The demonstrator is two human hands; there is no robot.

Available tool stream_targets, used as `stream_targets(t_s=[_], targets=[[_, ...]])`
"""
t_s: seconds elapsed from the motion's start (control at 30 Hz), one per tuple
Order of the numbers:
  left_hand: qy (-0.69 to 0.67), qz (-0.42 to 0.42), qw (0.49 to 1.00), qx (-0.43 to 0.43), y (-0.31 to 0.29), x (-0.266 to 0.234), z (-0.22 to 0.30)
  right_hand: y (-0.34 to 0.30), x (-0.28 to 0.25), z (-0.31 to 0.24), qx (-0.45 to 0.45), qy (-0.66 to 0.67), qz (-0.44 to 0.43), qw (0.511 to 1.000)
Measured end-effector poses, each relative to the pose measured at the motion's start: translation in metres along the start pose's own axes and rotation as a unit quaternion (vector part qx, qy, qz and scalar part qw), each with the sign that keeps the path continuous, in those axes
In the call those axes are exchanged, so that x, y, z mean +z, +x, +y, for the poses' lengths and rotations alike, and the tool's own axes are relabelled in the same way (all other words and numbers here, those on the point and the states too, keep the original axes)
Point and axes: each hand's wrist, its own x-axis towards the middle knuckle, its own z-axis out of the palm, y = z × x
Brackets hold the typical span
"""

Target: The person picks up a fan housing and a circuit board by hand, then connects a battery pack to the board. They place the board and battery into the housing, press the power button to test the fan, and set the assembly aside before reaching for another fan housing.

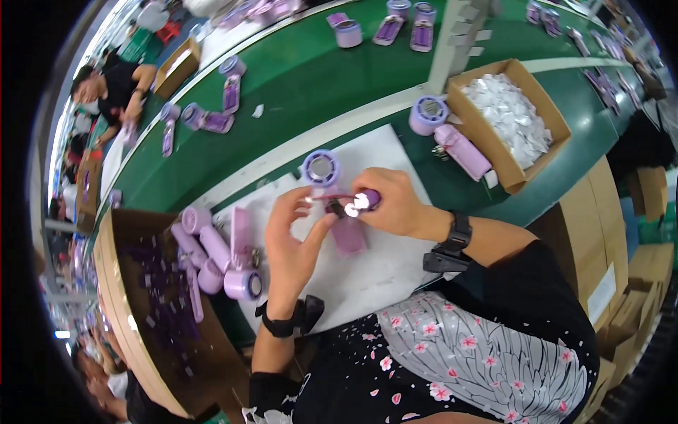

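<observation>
Below the fan head (pixel 321 168), my right hand (pixel 393 200) grips a purple piece (pixel 371 200); left hand (pixel 291 237) unclear; tugging could snap the red wire (pixel 344 197).

Fisheye head view, looking down, close above left hand (pixel 291 240), right hand (pixel 397 203)
</observation>
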Motion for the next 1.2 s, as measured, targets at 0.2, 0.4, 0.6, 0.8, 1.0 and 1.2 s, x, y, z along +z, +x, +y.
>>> stream_targets(t_s=[0.2,0.4,0.6,0.8,1.0,1.2], targets=[[0.126,-0.062,0.981,-0.131,0.012,0.008,-0.025,0.01,0.013,-0.002,0.172,0.059,-0.007,0.983],[0.09,-0.061,0.988,-0.11,0.019,0.003,-0.035,0.011,0.018,0.007,0.174,0.069,-0.004,0.982],[-0.012,-0.006,0.997,-0.072,0.013,0.012,-0.039,0.012,0.004,0.0,0.117,0.126,-0.016,0.985],[-0.004,-0.015,0.998,-0.066,0.013,0.003,-0.037,0.014,0.006,0.0,-0.036,0.058,-0.026,0.997],[0.025,-0.031,0.992,-0.12,0.011,-0.009,-0.032,0.011,0.016,-0.001,-0.009,0.065,-0.013,0.998],[0.063,-0.013,0.997,-0.041,0.014,0.011,-0.031,0.009,0.0,-0.005,0.035,0.06,0.025,0.997]])
